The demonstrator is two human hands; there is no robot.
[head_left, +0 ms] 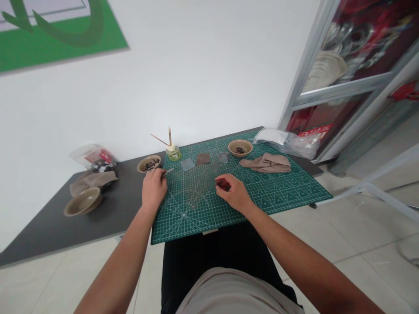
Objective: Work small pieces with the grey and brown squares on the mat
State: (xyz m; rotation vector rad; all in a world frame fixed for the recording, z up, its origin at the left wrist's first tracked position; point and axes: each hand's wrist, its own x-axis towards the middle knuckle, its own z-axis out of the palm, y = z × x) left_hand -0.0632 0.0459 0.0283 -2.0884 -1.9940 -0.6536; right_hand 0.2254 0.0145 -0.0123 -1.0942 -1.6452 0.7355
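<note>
My left hand (pixel 153 189) rests on the near left of a green cutting mat (pixel 193 218), with its fingers closed on a small metal-tipped tool (pixel 168 172). My right hand (pixel 234 194) lies near the mat's middle and pinches a small dark red object (pixel 224 185), partly hidden by the fingers. A tan bowl of dark pieces (pixel 149 164) stands just beyond my left hand, off the mat. On the mat are a brown square (pixel 203 158), a grey-blue square (pixel 187 164), and a small clear piece (pixel 223 157).
A small glass jar with thin sticks (pixel 173 152) stands at the mat's far edge. The mat also holds a tan bowl (pixel 240 148) and folded tan cloth (pixel 266 163). Left on the dark table (pixel 98 220) are another bowl (pixel 83 201), cloth (pixel 93 180), and a plastic bag (pixel 93 157).
</note>
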